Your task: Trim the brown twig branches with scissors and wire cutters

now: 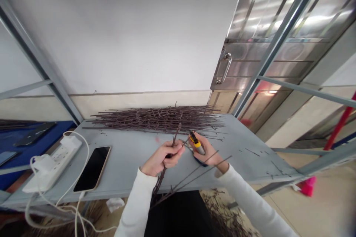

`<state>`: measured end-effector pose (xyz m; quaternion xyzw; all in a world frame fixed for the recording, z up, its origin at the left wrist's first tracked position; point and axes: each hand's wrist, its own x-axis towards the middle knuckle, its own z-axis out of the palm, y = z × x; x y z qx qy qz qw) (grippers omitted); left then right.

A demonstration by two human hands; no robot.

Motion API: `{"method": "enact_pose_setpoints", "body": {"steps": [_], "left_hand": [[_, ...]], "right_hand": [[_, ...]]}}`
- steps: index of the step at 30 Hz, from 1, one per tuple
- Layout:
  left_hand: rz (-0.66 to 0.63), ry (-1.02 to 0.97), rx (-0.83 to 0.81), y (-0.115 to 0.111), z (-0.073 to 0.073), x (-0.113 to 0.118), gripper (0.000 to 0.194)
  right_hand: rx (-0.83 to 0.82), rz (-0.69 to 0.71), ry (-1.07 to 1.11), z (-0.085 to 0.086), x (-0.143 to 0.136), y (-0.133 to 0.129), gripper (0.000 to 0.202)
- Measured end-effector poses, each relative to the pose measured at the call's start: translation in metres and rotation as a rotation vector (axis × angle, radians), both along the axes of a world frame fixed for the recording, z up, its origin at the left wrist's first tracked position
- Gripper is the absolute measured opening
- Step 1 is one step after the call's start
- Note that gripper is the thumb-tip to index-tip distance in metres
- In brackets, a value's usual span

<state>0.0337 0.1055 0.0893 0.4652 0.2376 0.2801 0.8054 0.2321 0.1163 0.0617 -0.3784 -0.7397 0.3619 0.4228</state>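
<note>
My left hand [167,157] is closed around a few dark twigs [161,179], which stick up above the fingers and run down past the table's front edge. Close by on the right, my right hand [204,150] is wrapped round a yellow and black tool [196,143]. The tool's dark tip points up and left, near a thin twig end beside my left fingers. Two thin twigs cross below my right wrist. Behind both hands lies a long pile of dark twigs [155,118] along the back of the grey table [122,163].
A phone [92,169] and a white power strip [54,164] with cables lie at the left. Metal posts [280,40] frame the table. Twig scraps lie at the right, and more twigs [230,216] are on the floor. A blue surface [51,139] holds another phone.
</note>
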Motion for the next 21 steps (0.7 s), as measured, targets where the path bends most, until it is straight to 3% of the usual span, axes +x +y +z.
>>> {"method": "enact_pose_setpoints", "body": {"steps": [2,5,13,16,18,21], "left_hand": [[-0.002,0.008,-0.025,0.002,0.000,0.000,0.029],[0.109,0.022,-0.031,0.000,0.002,0.002,0.030],[0.398,0.078,0.006,-0.012,0.003,0.015,0.030],[0.553,0.139,0.127,-0.016,0.004,0.020,0.032],[0.627,0.217,0.226,-0.016,0.005,0.020,0.034],[0.640,0.340,0.343,-0.015,0.006,0.016,0.036]], "right_hand": [[0.092,-0.090,-0.114,0.005,0.005,0.006,0.021],[0.215,-0.248,-0.250,0.007,0.009,0.011,0.022],[0.393,-0.675,-0.457,-0.007,0.014,0.012,0.022],[0.359,-0.712,-0.469,-0.011,0.010,0.010,0.024],[0.312,-0.665,-0.440,-0.015,0.006,0.006,0.027],[0.255,-0.580,-0.395,-0.019,0.001,-0.004,0.028]]}}
